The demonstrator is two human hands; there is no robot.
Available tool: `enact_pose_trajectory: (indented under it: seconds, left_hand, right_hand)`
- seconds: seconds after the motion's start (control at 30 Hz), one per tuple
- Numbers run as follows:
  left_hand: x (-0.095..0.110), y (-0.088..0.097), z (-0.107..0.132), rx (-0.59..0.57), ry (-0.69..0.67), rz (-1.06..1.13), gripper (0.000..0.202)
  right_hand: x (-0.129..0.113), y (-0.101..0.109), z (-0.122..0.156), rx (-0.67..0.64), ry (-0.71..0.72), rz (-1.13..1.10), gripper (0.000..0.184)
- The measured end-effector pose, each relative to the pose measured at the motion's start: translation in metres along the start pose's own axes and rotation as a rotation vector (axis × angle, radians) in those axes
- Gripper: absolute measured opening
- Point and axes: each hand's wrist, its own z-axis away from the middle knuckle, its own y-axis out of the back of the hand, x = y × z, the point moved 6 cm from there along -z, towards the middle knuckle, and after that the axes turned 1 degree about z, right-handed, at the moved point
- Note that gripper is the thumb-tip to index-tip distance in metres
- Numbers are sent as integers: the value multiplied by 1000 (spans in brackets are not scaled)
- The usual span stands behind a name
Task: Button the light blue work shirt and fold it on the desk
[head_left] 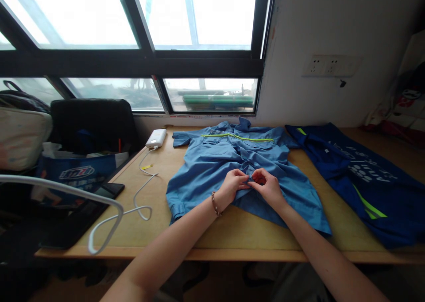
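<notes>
A light blue short-sleeved work shirt (pixel 206 173) lies front up, its collar toward the window and a yellow-green stripe across the chest. Both my hands meet at its front opening, low on the shirt. My left hand (pixel 235 183), with a bracelet at the wrist, pinches the placket edge between thumb and fingers. From the other side my right hand (pixel 267 186) grips the same placket, fingertips nearly touching the left ones. The fabric is drawn up in folds there. Any button between the fingertips is too small to make out.
A dark blue garment (pixel 348 160) with white print lies at the right. On the left of the wooden table (pixel 159 235) are a white power bank (pixel 156 138), its white cable (pixel 135 200) and a black flat device (pixel 83 211). Bags (pixel 76 173) stand beyond the left edge.
</notes>
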Motion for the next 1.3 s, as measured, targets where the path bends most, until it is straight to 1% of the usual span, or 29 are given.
enact_pose_trajectory:
  seconds: [0.1,0.2,0.33,0.47,0.63,0.77,0.83,1.0,1.13,1.2,1.3]
  left_hand:
    - [1,0,1,28,-31,8,19]
    - [3,-1,2,26,-56,21,20]
    - [4,-2,1,-9,-48,51,21]
    - [3,-2,-1,-42,-30,42,19]
    - [3,-2,-1,-89,-28,37,18]
    - [4,-3,-1,-94,-25,38,19]
    - [5,-4,0,-94,-31,58,19]
    - [8,-6,3,-70,-58,55,21]
    - [7,-6,4,-31,-68,3,22]
    - [5,-4,4,12,-47,20,21]
    - [0,-1,4,55,25,99,22]
  right_hand:
    - [-2,0,1,15,7,-13,22]
    - [-3,3,1,64,13,-25,23]
    - [-3,8,2,124,1,-44,23]
    - [-3,9,3,156,-1,2,18]
    - [-11,11,7,200,77,74,14]
    - [-18,12,8,205,158,134,17]
    - [-19,12,8,198,174,141,17]
    - [-14,9,7,171,132,106,16]
    - [-14,7,8,157,139,120,14]
    - [-15,6,8,155,142,122,12]
    - [-16,5,8,149,140,119,10]
